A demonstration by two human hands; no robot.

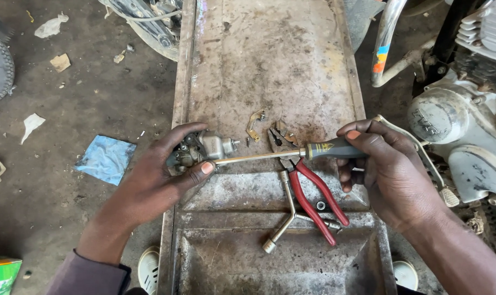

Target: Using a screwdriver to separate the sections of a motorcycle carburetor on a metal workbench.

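2 hands (149, 180) (387, 169) — rusty metal ramp (275, 65), dirt floor (95, 104)

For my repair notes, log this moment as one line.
left hand: grips carburetor | right hand: screwdriver tip at carburetor | on tray: red pliers, Y-wrench

Carburetor (201, 150) in left hand (157, 183), over left edge of metal ramp (269, 60). Screwdriver (291, 154) in right hand (390, 172), lying crosswise, tip at carb. Pliers (308, 191) on ramp centre, under screwdriver shaft. Y-wrench (289, 216) just left of pliers, partly under them. Small bracket (253, 124) behind shaft. Engine (466, 136) off ramp's right edge; cloth (107, 158) on floor left.
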